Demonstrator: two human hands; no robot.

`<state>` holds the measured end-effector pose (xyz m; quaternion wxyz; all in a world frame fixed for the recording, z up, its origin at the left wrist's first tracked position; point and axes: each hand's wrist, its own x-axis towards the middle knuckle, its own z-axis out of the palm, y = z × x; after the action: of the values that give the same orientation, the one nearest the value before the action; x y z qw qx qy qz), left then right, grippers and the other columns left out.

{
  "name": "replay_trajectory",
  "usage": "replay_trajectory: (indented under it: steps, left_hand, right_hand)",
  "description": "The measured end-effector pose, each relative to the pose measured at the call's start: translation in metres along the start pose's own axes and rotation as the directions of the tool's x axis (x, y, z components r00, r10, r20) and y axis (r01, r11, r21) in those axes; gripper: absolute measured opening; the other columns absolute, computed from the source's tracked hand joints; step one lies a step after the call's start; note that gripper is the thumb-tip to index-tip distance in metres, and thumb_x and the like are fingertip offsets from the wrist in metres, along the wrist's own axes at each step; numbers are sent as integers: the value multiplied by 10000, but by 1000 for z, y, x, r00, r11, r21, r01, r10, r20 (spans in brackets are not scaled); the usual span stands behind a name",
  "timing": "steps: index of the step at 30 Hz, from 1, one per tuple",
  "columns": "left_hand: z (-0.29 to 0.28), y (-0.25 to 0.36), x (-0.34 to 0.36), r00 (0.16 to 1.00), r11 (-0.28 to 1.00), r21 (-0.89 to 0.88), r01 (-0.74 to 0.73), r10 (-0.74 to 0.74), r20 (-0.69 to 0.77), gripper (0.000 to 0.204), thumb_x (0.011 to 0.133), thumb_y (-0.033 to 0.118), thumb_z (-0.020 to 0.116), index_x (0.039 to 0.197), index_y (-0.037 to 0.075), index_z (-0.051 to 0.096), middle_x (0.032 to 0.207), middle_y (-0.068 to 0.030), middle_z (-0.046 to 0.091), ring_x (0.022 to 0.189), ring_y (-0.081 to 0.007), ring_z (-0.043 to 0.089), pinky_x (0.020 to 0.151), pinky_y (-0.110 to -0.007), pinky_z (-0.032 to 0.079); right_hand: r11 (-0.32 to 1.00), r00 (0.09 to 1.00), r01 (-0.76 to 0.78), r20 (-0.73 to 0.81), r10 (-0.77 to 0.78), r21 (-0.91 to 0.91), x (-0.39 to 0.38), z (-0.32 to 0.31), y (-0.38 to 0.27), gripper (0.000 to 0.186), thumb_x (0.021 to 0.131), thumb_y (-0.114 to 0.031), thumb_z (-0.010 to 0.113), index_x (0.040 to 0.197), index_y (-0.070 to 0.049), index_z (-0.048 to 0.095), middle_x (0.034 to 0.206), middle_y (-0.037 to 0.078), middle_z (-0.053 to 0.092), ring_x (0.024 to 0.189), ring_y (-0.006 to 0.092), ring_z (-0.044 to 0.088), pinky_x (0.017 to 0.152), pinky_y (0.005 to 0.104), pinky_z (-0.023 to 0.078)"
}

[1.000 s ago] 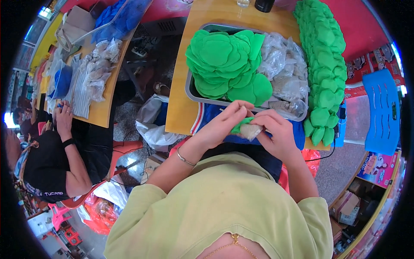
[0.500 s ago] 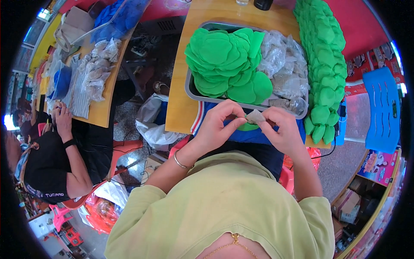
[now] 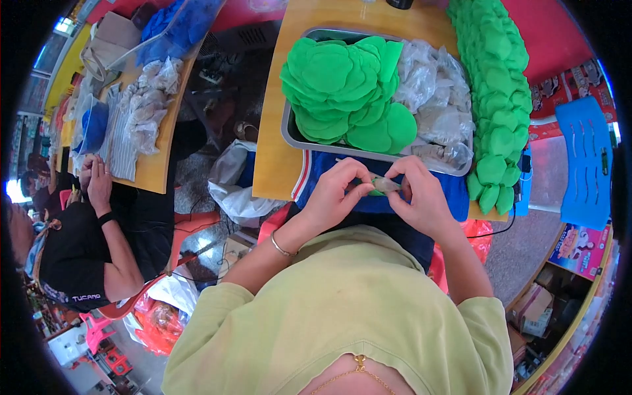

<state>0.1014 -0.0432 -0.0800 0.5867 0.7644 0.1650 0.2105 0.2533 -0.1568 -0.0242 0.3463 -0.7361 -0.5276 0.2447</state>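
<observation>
Fingers of the left hand (image 3: 337, 189) pinch green fabric (image 3: 376, 192), the right hand's (image 3: 421, 196) a plastic packet (image 3: 388, 185); flat green discs (image 3: 329, 72) seem left, green bundles (image 3: 495, 122) apparently finished.

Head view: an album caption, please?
Hands, left and right, hold a pale packet and green piece before a tray of green discs.

Bare strip of desk (image 3: 270, 161) along left edge, passable beside tray (image 3: 316, 147). Far edge passable too (mind dark cup (image 3: 399, 3) up there). Along right edge, row of green pieces (image 3: 495, 99) crowds tray's rim, hardly any gap I can see. Inside tray, heaped green discs (image 3: 329, 79) and plastic bags (image 3: 436, 99) leave little room. Middle of near edge: left hand (image 3: 339, 192), right hand (image 3: 419, 197), small bundle (image 3: 386, 185) between, blocking.
</observation>
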Motion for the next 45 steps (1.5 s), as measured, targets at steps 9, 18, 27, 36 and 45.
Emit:
replay_trajectory:
  steps: [9, 18, 27, 36, 45]
  left_hand:
    - [8, -19, -5, 995, 994, -110, -18, 8, -97, 92, 788, 6, 618, 826, 3, 534, 877, -75, 505, 739, -154, 535, 572, -228, 463]
    - [8, -20, -8, 995, 989, -144, -29, 15, -96, 81, 787, 1, 627, 840, -5, 566, 931, -87, 537, 772, -147, 574, 616, -221, 477]
    - [8, -13, -6, 990, 995, -67, -78, 69, -119, 100, 787, 7, 632, 861, -4, 566, 924, -94, 537, 796, -155, 577, 639, -238, 495]
    - [-6, -10, -4, 976, 964, 153, -216, 213, 40, 206, 742, 36, 672, 925, 52, 578, 969, -79, 480, 823, -211, 549, 669, -289, 490]
    - [-22, 3, 12, 910, 771, 495, -401, 273, 311, 271, 681, 185, 710, 902, 108, 574, 894, -67, 474, 809, -240, 526, 625, -347, 454]
  right_hand:
    - [975, 977, 209, -18, -211, -69, -3, 13, 20, 145, 735, -57, 645, 872, -92, 609, 826, 69, 585, 683, 236, 607, 568, 315, 484]
    - [890, 928, 368, 170, -332, -269, 0, 0, 16, 111, 753, -104, 590, 862, -110, 603, 780, 63, 548, 675, 240, 594, 550, 331, 475]
    - [789, 964, 266, 146, -222, -554, 4, 21, 11, 83, 747, -104, 622, 829, -89, 618, 838, 51, 562, 682, 216, 595, 574, 305, 484]
    - [927, 948, 314, 114, -296, -206, 3, 11, 20, 161, 717, -138, 658, 857, -97, 589, 858, 38, 573, 745, 226, 597, 593, 329, 486]
    - [897, 942, 335, 72, -328, -287, -3, 11, 22, 203, 693, -147, 677, 858, -111, 564, 891, 32, 551, 769, 205, 595, 574, 315, 480]
